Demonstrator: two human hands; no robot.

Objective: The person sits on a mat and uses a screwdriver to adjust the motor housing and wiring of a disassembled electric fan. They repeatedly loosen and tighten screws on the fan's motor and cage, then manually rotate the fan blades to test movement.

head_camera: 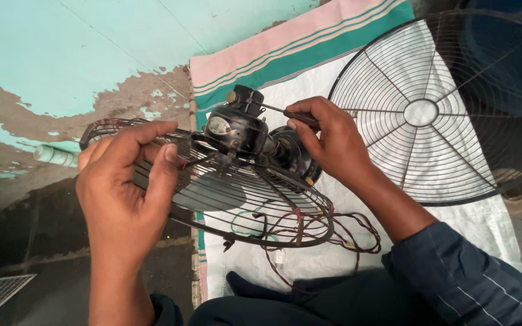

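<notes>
The fan motor (237, 128), a black housing with a small round plate on its face, sits at the middle of a dark wire rear guard (243, 199) that is held up off the white woven sack (309, 78) spread below it. The left hand (125, 181) is clamped on the guard's rim to the left of the motor, fingers curled over the top wires and the thumb pressed down across them. The right hand (330, 142) is closed around a screwdriver (291, 113) just to the right of the motor, its dark handle pinched between thumb and fingers and its thin shaft reaching to the top of the motor, beside a small knob there; whether the tip sits in a screw cannot be told. The two hands are apart, one on each side of the motor. Reddish-brown wires (333, 232) loop out from under the guard, below and to the right of the motor, and lie on the sack. Further right of the motor, well apart from it, a second wire guard (421, 111) with a round centre plate lies flat on the sack.
</notes>
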